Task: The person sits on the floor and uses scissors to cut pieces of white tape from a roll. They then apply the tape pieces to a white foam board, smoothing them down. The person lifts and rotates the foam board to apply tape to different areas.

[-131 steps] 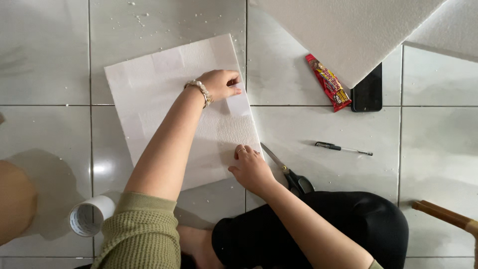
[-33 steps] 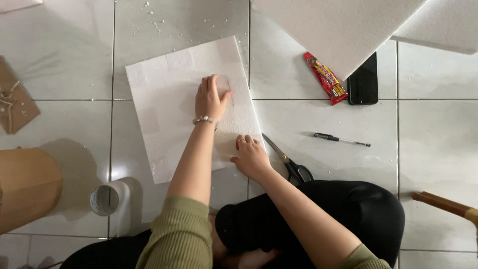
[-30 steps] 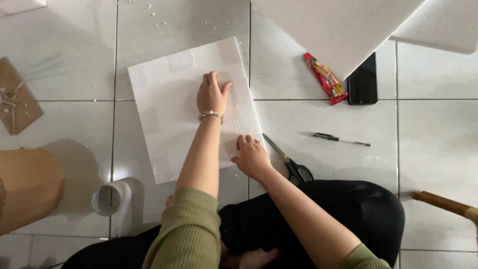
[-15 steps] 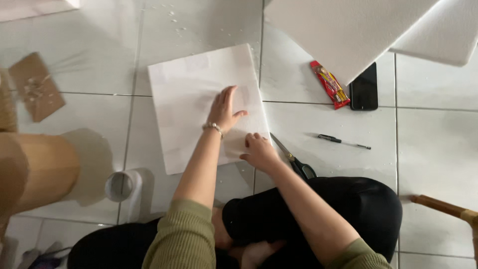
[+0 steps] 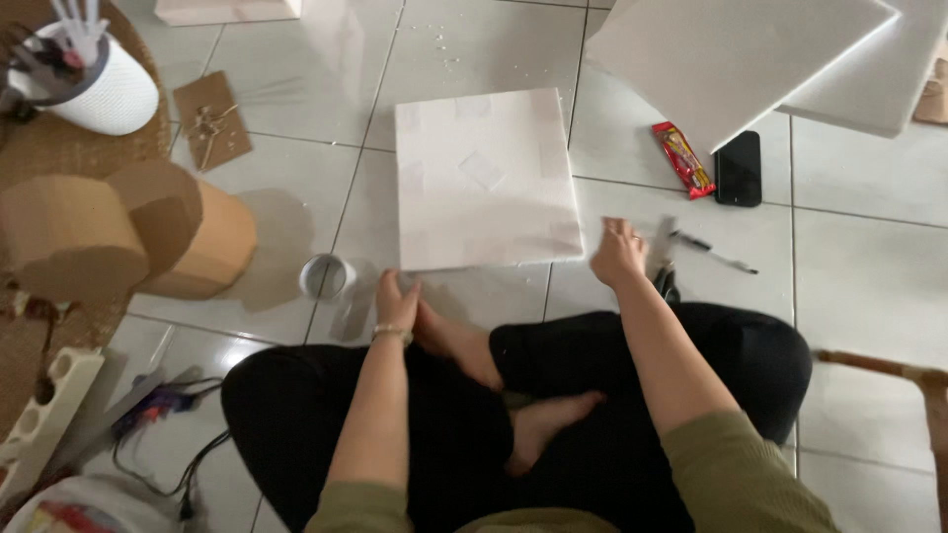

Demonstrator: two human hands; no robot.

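A square white foam board (image 5: 484, 178) with taped patches lies flat on the tiled floor in front of my crossed legs. My left hand (image 5: 396, 301) rests fingers-down on the floor just below the board's near left corner, beside my bare foot, and holds nothing. A tape roll (image 5: 326, 276) stands a little to its left. My right hand (image 5: 620, 252) lies with fingers spread on the tile right of the board. It is close to the scissors (image 5: 666, 265) and grips nothing.
A pen (image 5: 713, 253), a red packet (image 5: 683, 158) and a black phone (image 5: 738, 168) lie to the right. Large white foam boards (image 5: 731, 49) lie at the far right. Cardboard cylinders (image 5: 128, 237), a white pot (image 5: 99, 89) and a cardboard scrap (image 5: 212, 123) sit left. A wooden stick (image 5: 879, 365) lies at right.
Both hands have come off the white board. The left hand drew back to the floor by my foot, the right slid right beside the scissors. The view shifted left.
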